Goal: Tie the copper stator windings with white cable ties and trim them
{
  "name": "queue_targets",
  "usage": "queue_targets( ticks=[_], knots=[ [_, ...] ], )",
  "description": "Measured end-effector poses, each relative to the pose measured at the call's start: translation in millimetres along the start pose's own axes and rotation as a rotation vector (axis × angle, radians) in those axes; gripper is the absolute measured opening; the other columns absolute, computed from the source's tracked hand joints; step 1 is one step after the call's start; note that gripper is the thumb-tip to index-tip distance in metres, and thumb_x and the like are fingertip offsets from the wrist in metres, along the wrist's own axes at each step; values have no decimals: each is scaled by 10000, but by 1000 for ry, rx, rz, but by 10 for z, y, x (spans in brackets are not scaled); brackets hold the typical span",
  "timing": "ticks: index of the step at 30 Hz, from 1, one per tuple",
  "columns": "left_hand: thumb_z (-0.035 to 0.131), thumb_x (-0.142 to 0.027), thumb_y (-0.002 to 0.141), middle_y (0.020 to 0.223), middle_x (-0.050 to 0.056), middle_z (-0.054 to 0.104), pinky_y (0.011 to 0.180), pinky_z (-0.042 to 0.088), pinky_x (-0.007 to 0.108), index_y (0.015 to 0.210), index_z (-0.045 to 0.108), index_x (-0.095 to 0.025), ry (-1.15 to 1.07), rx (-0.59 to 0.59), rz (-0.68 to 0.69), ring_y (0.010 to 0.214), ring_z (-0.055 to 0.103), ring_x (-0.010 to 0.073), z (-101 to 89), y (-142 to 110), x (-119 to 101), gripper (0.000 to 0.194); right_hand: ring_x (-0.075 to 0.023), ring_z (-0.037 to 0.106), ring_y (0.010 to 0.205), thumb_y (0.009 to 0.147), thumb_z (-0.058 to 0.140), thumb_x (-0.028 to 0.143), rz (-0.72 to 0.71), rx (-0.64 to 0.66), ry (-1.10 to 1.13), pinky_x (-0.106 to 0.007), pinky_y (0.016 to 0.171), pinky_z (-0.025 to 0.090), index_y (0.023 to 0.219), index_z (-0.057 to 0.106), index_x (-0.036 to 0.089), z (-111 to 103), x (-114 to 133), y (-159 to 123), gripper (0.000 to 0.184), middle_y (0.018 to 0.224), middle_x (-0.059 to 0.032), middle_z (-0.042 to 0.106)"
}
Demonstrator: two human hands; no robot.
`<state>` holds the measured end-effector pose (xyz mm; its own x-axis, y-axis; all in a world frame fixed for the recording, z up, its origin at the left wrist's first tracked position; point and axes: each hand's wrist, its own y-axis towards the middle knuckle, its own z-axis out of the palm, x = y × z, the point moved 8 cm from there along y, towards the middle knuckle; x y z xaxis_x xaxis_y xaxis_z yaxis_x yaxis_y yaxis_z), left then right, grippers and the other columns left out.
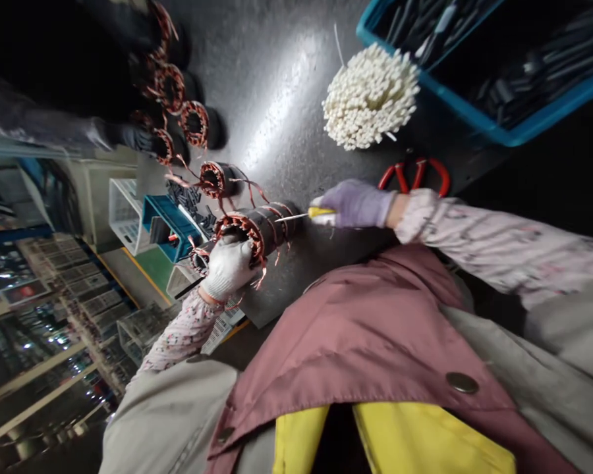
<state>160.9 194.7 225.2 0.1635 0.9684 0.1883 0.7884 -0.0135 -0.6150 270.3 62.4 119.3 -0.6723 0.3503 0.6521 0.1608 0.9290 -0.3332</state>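
Observation:
My left hand, in a white glove, grips the near end of a motor stator lying on its side, its fingers partly hidden at the copper-wound bore. Copper leads hang loose around this stator. My right hand wears a purple glove and is closed on a yellow-handled tool that looks like a screwdriver. Its thin metal shaft points left and reaches over the stator's far end; whether the tip touches is unclear. Just behind stands another stator with copper leads trailing towards the first.
A bundle of cream-white thin tubes stands on the dark metal table. Beside my right wrist lie red-handled scissors. Blue bins hold dark strips. More stators line the far left, where a co-worker's gloved hand touches one.

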Motion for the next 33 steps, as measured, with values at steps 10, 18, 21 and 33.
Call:
queue_targets(
  ticks=[10, 18, 21, 33],
  knots=[
    [636, -364, 768, 738, 85, 724, 813, 505, 385, 818, 666, -185, 61, -52, -45, 747, 692, 264, 49, -132, 61, 189, -266, 665, 1051, 1001, 321, 457, 224, -35, 147, -315, 774, 415, 1304, 591, 146, 424, -78, -304, 512, 1207, -163, 679],
    [638, -342, 758, 757, 82, 723, 819, 486, 386, 805, 654, -188, 17, -60, -36, 767, 694, 261, 68, -130, 32, 162, -279, 676, 954, 995, 320, 455, 164, 19, 99, -313, 692, 383, 1216, 605, 152, 435, -8, -124, 471, 1087, -157, 702],
    [614, -360, 789, 750, 75, 722, 806, 480, 375, 790, 655, -187, 27, -78, -19, 748, 692, 250, 50, -129, 20, 178, -276, 672, 952, 996, 318, 449, 170, 29, 83, -313, 697, 381, 1215, 603, 153, 361, 3, -146, 465, 1080, -163, 701],
    [658, -383, 766, 705, 61, 702, 793, 482, 355, 772, 651, -196, 14, -112, 15, 726, 684, 231, 20, -141, 3, 187, -253, 664, 929, 998, 320, 450, 158, 67, 60, -305, 699, 382, 1214, 608, 148, 297, -28, -128, 469, 1073, -167, 701]
  ],
)
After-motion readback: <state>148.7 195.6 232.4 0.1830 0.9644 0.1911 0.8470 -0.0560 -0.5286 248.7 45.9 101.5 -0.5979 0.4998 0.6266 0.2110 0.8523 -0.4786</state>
